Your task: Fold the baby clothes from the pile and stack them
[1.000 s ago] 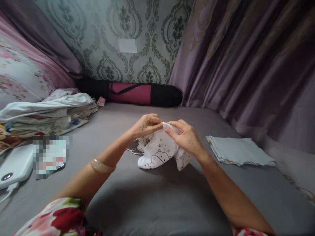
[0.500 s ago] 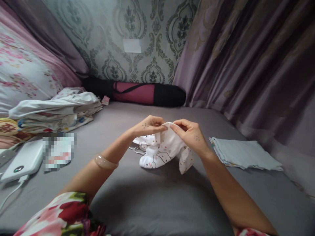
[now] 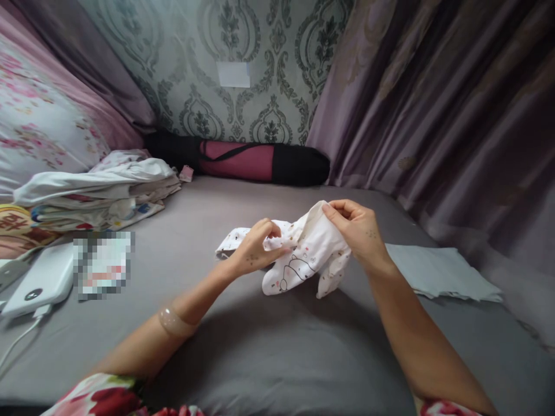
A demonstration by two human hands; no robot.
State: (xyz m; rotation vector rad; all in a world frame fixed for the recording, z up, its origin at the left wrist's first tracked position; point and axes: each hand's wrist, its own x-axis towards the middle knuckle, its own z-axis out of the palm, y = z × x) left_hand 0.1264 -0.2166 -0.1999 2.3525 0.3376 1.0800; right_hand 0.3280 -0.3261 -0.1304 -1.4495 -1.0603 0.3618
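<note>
A small white baby shirt [image 3: 306, 260], printed with little dots and a line-drawn cartoon animal, hangs over the bed in front of me. My right hand [image 3: 353, 228] pinches its top edge between thumb and fingers. Near the shirt's left side is my left hand [image 3: 262, 248], its thumb and curled fingers apart with the fabric just behind them. One patterned part of the shirt extends left past my left hand. On the right, a short patterned sleeve droops below my right hand.
A pale folded cloth [image 3: 446, 271] lies right. At left are a stack of folded clothes [image 3: 108, 190], a white power bank [image 3: 45, 280] with a cable and a blurred-out packet [image 3: 106, 266]. A black and maroon long bag [image 3: 238, 162] rests against the wall on the grey sheet [image 3: 281, 358].
My left hand has let go of the top edge and moved down and left. My right hand has shifted right and slightly up, with the shirt's edge still in its pinch.
</note>
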